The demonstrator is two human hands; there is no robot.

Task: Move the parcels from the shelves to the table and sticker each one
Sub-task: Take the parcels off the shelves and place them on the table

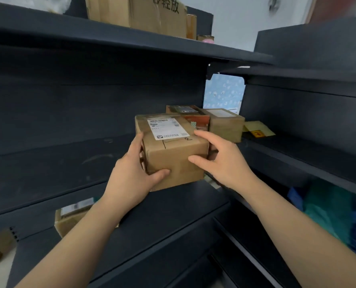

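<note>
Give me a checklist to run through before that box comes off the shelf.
1. Left hand grips the cardboard box at its left side, thumb on the front: ok.
2. Right hand holds its right side, thumb on the front: ok.
3. Shipping label faces up, unobstructed: ok.
4. Box apart from the tan parcel behind it: cannot tell.
5. Box bottom lifted off the shelf: cannot tell.
6. Route to the table: cannot tell, as no table is in view.
</note>
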